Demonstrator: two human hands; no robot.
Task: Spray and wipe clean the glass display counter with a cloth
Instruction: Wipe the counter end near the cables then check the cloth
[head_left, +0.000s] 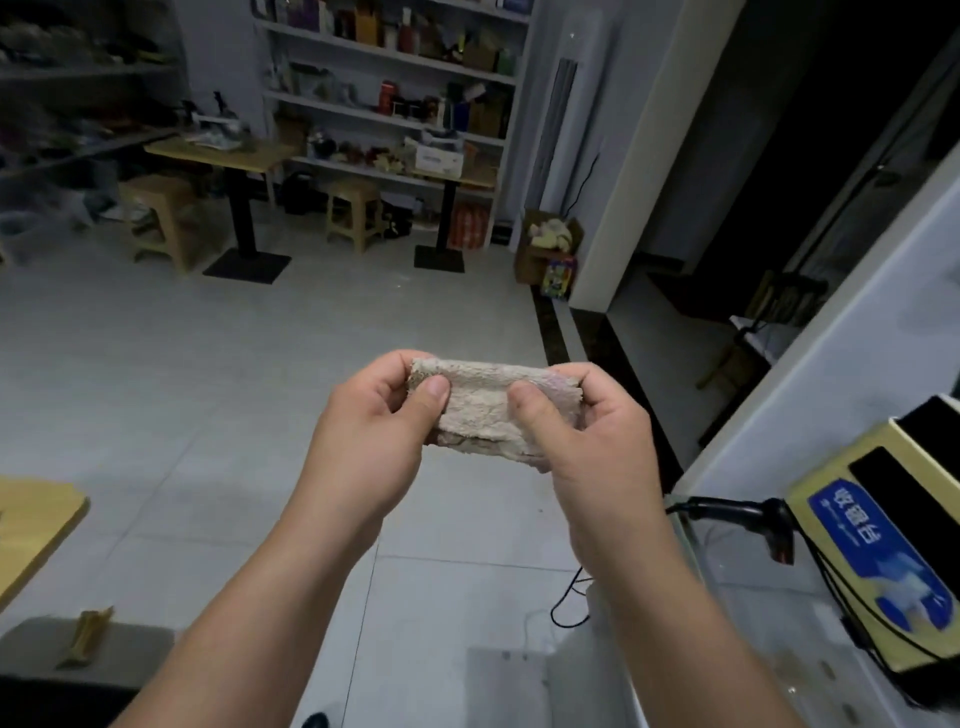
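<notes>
A folded beige fluffy cloth (480, 410) is held out in front of me over the tiled floor. My left hand (371, 431) pinches its left end with the thumb on top. My right hand (592, 447) grips its right end the same way. The glass display counter (769, 618) lies at the lower right, below and to the right of my right forearm. No spray bottle is in view.
On the counter stand a yellow box with a blue label (878, 545) and a black barcode scanner (748, 514) with cables. A wooden tabletop corner (36, 525) is at the left. Tables, stools (353, 213) and stocked shelves (395, 93) line the far wall.
</notes>
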